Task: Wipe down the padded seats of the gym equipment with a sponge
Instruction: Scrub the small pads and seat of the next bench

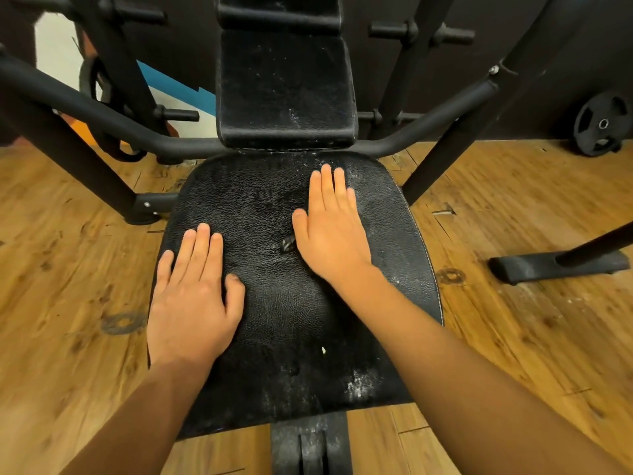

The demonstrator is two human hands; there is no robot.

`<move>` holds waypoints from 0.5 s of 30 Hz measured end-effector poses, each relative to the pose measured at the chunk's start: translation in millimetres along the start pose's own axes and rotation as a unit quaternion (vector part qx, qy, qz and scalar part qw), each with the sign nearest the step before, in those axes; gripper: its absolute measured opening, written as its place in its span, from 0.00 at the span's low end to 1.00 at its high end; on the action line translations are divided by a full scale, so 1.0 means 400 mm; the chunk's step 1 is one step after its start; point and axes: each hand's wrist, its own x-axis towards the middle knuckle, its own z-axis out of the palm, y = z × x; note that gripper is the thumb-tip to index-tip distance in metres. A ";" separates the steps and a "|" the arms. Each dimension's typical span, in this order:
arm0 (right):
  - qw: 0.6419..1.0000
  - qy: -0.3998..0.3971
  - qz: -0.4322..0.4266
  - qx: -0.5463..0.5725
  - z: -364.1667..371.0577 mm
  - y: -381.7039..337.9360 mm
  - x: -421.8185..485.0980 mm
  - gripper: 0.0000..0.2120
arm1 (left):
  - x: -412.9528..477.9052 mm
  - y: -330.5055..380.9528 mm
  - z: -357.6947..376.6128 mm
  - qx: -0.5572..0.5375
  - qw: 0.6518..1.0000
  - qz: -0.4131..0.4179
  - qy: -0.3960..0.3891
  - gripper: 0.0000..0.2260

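Your seat pad [274, 303] is black with a pebbled grain, smeared with whitish dust and edged in pale stitching. Behind it, the back pad [286, 87] is the same dusty black. Around it you see honey-brown wood-grain floor [513, 303]. Behind it to the left, a blue stripe [171, 85] crosses a white wall [54, 53].

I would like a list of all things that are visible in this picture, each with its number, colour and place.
seat: one, black, padded, centre; white dust at its front right.
back pad: one, black, upright behind the seat, dusty.
frame: one, black metal tubes, around both pads.
weight plate: one, black, far right, by the wall.
floor: brown wood, all around.
dark scrap: one, on the seat beside the right thumb; I cannot tell what it is.
left hand: flat on the seat's left side, fingers straight.
right hand: flat on the seat, right of centre, nearer the back pad.
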 end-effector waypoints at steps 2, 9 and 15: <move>1.000 0.000 0.011 0.008 -0.010 0.005 0.060 0.31 | 0.000 0.002 0.000 0.002 1.000 0.000 0.000 0.28; 1.000 0.001 0.013 0.007 -0.025 0.012 0.145 0.32 | -0.005 -0.002 -0.006 0.011 1.000 0.002 -0.026 0.28; 1.000 0.001 0.001 0.000 -0.025 0.010 0.102 0.31 | -0.001 -0.007 -0.002 0.002 1.000 0.005 -0.027 0.29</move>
